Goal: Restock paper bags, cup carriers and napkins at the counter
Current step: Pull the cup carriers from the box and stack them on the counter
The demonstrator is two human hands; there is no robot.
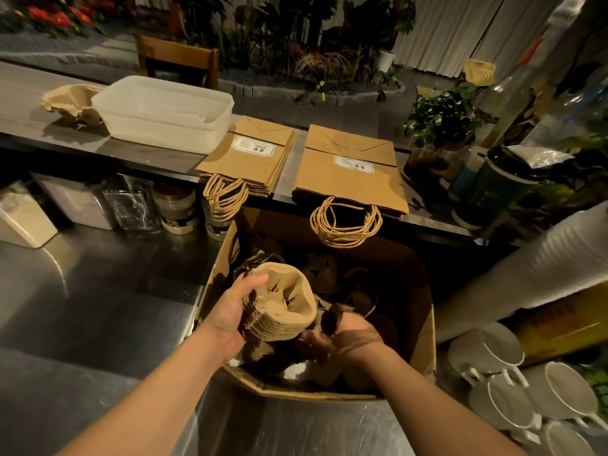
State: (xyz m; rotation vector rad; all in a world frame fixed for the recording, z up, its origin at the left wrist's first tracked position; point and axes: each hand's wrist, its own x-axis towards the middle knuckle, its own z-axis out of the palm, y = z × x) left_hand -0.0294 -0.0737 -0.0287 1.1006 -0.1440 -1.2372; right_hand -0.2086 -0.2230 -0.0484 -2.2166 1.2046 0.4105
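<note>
Counter (158,153): 2 bag stacks (250,156)

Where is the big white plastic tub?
The white plastic tub sits on the upper counter at the left of the head view, between a lone cup carrier on its left and the smaller stack of paper bags on its right.

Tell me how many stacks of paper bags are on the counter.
2. A smaller stack lies right of the white tub; a larger stack lies beside it, nearer the potted plant. Bags inside the cardboard box can't be ruled out.
</note>
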